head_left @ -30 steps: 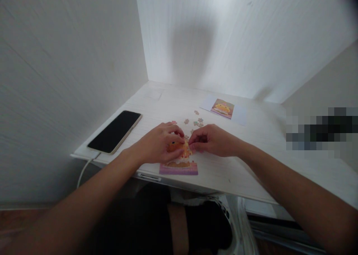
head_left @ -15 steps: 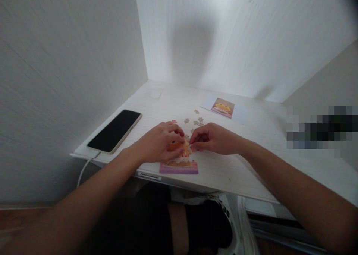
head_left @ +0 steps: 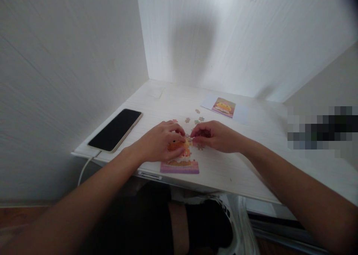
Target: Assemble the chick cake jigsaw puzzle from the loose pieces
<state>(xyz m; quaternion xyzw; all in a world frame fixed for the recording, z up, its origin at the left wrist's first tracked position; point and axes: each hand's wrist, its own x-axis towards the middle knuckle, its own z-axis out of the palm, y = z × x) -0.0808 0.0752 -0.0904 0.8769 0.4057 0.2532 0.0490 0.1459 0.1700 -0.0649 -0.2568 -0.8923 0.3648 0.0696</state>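
A partly joined jigsaw puzzle [head_left: 180, 169] lies near the desk's front edge, with a purple-pink lower border and an orange-yellow figure above. Over its left and upper part rests my left hand [head_left: 162, 142], fingers spread and curved, hiding some of the picture. At the puzzle's upper right edge, my right hand [head_left: 219, 136] pinches a small puzzle piece [head_left: 190, 139] between thumb and forefinger. Its shape is mostly hidden by the fingertips. Several loose puzzle pieces [head_left: 187, 120] are scattered just beyond the hands, and another lies under the right hand.
Toward the back right, a card with a yellow figure [head_left: 223, 106] lies on a pale sheet [head_left: 241, 115]. A dark-screened phone [head_left: 115, 130] with a white cable [head_left: 84, 169] is at left. White panels [head_left: 192, 35] enclose the white desk [head_left: 237, 169].
My right hand has shifted slightly up along the puzzle's right edge, uncovering a loose piece beneath it. My left hand stays over the puzzle.
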